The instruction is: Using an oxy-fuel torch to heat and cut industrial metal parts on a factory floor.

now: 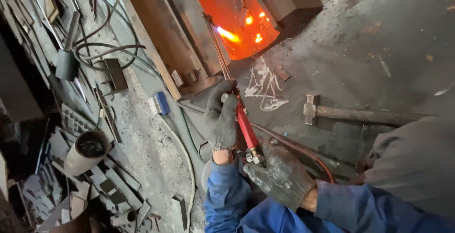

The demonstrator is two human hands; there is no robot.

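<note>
Along the left edge of the floor, scrap metal (57, 185) is lying in a heap, with a short pipe (86, 151) resting on it, its open end turned up. Above it, dark hoses (102, 48) are looped beside a flat plate (115, 73). Just right of these, a small blue-and-white box (159, 103) is lying beside the long edge of a steel beam (156, 29).

Near the middle, a torch (246, 127) is being held by both gloved hands. The left hand (221, 117) is wrapped around the front of the red handle, fingers curled fully closed on it. The thin tubes are running up from that grip toward the top of the floor, where the flame (228, 34) is burning against glowing orange metal (237, 19). The right hand (281, 175) is closed around the rear of the torch at the brass fittings, fingers bent tightly about it. A red hose (303, 153) is trailing from there to the right. Blue sleeves (227, 200) are covering both forearms.

Right of the torch, white chalk marks (265, 86) are showing on the floor (379, 34). Farther right, a hammer (350, 114) is lying flat, head to the left, well apart from the hands.
</note>
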